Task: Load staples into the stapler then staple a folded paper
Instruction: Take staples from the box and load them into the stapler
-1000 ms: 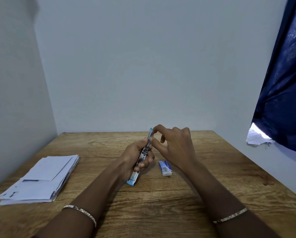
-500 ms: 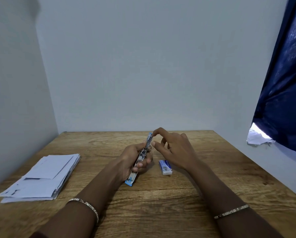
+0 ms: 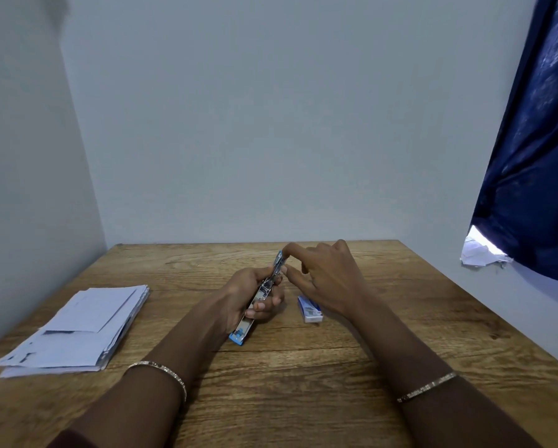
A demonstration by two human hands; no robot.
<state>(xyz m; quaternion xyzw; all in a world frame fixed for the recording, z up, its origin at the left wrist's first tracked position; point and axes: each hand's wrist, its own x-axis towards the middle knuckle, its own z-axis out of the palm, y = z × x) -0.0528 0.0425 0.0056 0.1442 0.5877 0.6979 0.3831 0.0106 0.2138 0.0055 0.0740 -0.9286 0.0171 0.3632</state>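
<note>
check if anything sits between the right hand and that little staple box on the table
Nothing visible does. The staple box lies flat on the wooden table just below the right hand, with bare wood around it. That hand is up at the tip of the stapler, which the left hand holds. The paper stack lies far left.

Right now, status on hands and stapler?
Left hand gripping stapler, tilted up. Right hand fingertips at its far end. Staple box on table, papers untouched. Nothing blocking.
</note>
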